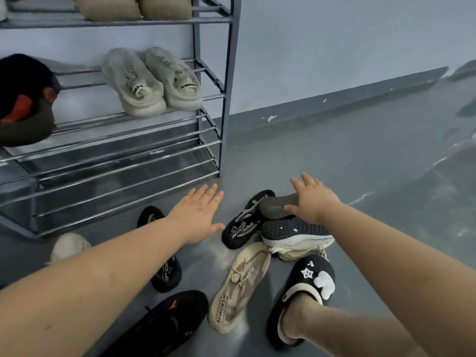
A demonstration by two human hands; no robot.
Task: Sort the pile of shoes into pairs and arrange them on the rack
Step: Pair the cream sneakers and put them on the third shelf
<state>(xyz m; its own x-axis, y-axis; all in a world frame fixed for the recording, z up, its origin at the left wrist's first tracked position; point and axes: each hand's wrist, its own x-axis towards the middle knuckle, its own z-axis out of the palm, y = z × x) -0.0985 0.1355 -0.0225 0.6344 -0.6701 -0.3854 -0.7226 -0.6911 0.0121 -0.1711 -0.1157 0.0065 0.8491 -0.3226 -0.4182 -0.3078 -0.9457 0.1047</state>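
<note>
Several loose shoes lie on the grey floor in front of the metal shoe rack (pixel 226 81). My left hand (pixel 198 215) hovers flat with straight fingers, just left of a black patterned slipper (pixel 244 220). My right hand (pixel 313 199) reaches with spread fingers over an upturned dark shoe (pixel 277 206) that lies on a sole-up sneaker (pixel 293 230); whether it touches is unclear. A beige shoe (pixel 238 282), a second black patterned slipper (pixel 164 273), a black shoe with orange marks (pixel 164 323) and a cream shoe (pixel 69 246) lie nearer me.
A light grey pair of slippers (pixel 152 81) sits on a middle shelf, a beige pair (pixel 134 7) on the shelf above, and a dark shoe with red lining (pixel 23 104) at the left. My foot wears a black clog (pixel 306 292). The lowest rails hold nothing.
</note>
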